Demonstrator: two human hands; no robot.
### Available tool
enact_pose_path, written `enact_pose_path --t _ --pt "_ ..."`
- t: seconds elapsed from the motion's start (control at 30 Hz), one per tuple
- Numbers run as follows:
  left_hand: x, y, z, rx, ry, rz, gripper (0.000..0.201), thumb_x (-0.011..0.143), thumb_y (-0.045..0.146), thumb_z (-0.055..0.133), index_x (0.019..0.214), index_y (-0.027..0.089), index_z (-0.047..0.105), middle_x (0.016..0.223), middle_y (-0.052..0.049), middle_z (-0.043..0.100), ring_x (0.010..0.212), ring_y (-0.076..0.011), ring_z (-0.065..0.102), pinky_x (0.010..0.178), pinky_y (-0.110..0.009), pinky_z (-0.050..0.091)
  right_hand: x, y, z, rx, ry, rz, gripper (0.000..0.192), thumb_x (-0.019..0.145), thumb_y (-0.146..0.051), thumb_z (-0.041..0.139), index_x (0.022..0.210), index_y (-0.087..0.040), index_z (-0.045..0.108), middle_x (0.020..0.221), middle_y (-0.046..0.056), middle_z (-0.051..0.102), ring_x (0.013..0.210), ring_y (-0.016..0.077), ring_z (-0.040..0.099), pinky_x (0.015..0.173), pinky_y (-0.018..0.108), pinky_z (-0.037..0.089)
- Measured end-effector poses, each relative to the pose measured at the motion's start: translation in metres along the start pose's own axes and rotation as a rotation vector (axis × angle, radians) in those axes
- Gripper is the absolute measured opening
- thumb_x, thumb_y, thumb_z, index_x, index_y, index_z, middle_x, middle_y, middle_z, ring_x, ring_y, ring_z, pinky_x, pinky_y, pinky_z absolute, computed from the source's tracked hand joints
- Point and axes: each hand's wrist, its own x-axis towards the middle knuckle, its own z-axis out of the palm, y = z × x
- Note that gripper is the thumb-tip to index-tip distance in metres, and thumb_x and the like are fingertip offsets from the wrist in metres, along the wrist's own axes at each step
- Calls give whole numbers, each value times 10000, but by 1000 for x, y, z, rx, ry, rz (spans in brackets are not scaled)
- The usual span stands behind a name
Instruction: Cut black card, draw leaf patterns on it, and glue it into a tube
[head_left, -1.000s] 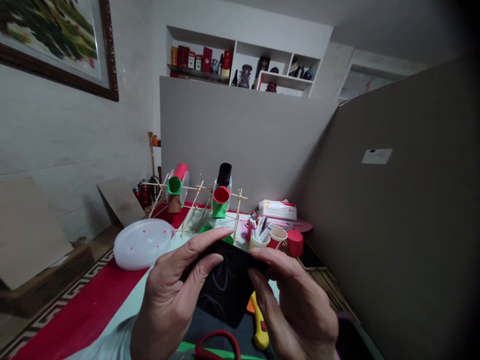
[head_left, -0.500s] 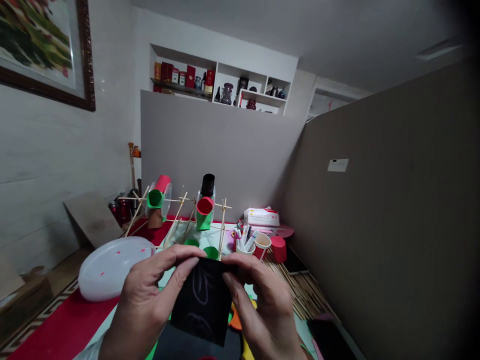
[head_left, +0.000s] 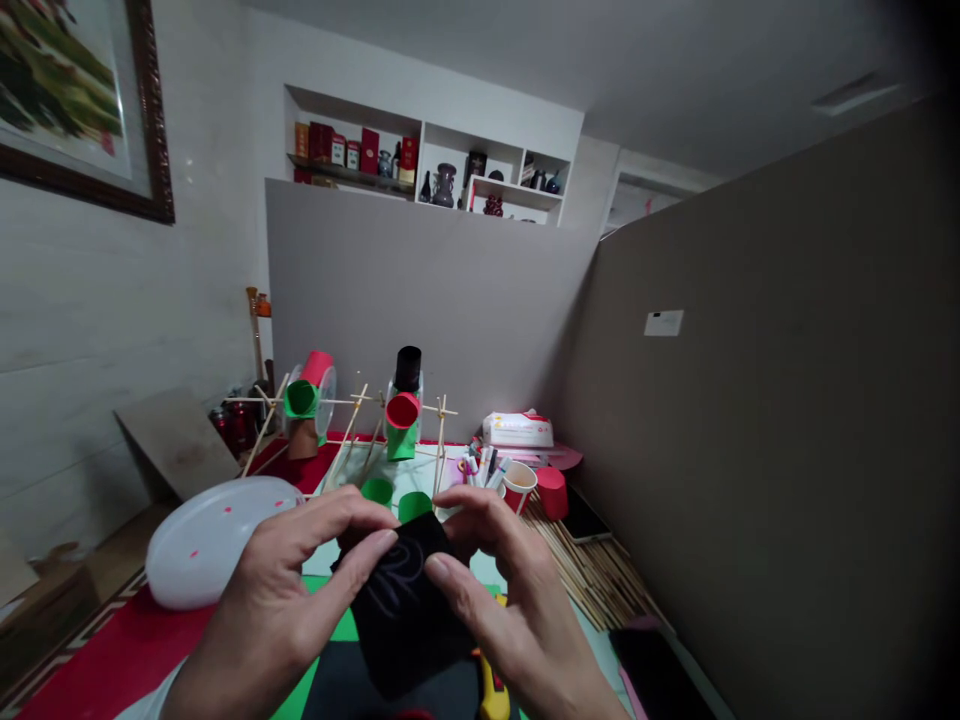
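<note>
Both hands raised over the surface (head_left: 247, 610), curling a black paper sheet (head_left: 409, 610) between them. Left hand (head_left: 277, 610) pinches its upper left edge, thumb on the face; right hand (head_left: 510, 620) closes on the upper right, thumb pressing the front. Risks, as I judge: uneven thumb pressure could crease the paper; a slipped pinch lets the curl spring open; a forward lurch might knock the stick frame (head_left: 360, 420) just behind.

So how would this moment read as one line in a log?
left hand: grips black paper piece | right hand: grips same piece | behind: stick frame with paper tubes, white lid
</note>
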Motion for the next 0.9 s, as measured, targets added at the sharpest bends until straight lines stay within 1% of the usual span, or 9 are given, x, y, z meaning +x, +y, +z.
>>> enact_pose_path --t 0.1,0.2,0.3,0.43,0.5,0.57,0.7,0.8,0.9 --pt "-5 1 0 -9 87 -56 71 839 332 697 777 334 731 743 39 729 683 -164 678 623 -188 495 1 0 3 31 -14 17 217 879 -263 642 1088 -210 616 908 15 697 828 158 651 755 257 518" --pt "-7 2 0 -50 107 -94 82 852 335 679 783 319 719 734 35 692 662 -151 644 598 -181 479 -1 0 6 39 35 64 100 915 -278 602 970 -200 634 855 11 683 787 150 639 711 240 503" --pt "-9 4 -3 -151 51 -182 104 855 351 675 776 288 697 728 25 652 644 -141 608 582 -180 463 -3 -2 6 60 61 131 135 923 -318 600 885 -196 642 769 -4 630 702 135 583 615 221 463" --pt "-9 13 -8 -374 -116 -453 207 859 404 657 748 229 648 681 15 573 614 -134 524 536 -194 422 -5 -5 3 208 -1 235 191 905 -379 640 851 -196 640 739 -14 584 646 116 528 536 200 408" --pt "-8 19 -9 -450 -158 -544 214 860 402 649 751 219 633 672 22 550 615 -121 493 535 -185 404 -4 -5 1 276 -48 295 212 908 -401 645 852 -197 634 732 -17 577 614 104 508 509 194 386" --pt "-7 22 -9 -459 -173 -554 175 862 384 648 787 226 640 699 27 573 642 -116 513 561 -174 412 -4 -5 0 312 -73 331 219 907 -411 647 857 -199 628 720 -24 566 583 93 483 490 192 370" --pt "-5 19 -10 -330 -238 -476 122 888 374 642 943 272 680 746 37 610 692 -120 574 624 -174 449 0 -9 -1 269 -103 347 199 893 -377 642 827 -190 623 726 -21 552 611 96 473 508 192 370" --pt "-2 16 -11 -277 -321 -417 158 927 368 598 858 251 678 724 40 602 668 -109 569 604 -166 440 2 -13 -1 239 -136 350 177 886 -347 627 817 -185 616 723 -22 549 634 101 479 529 191 374" --pt "-1 14 -12 -257 -308 -372 213 932 340 592 759 226 643 682 45 574 626 -93 538 559 -150 415 2 -12 0 254 -132 352 175 890 -351 629 831 -187 615 732 -28 550 641 97 482 536 184 377"
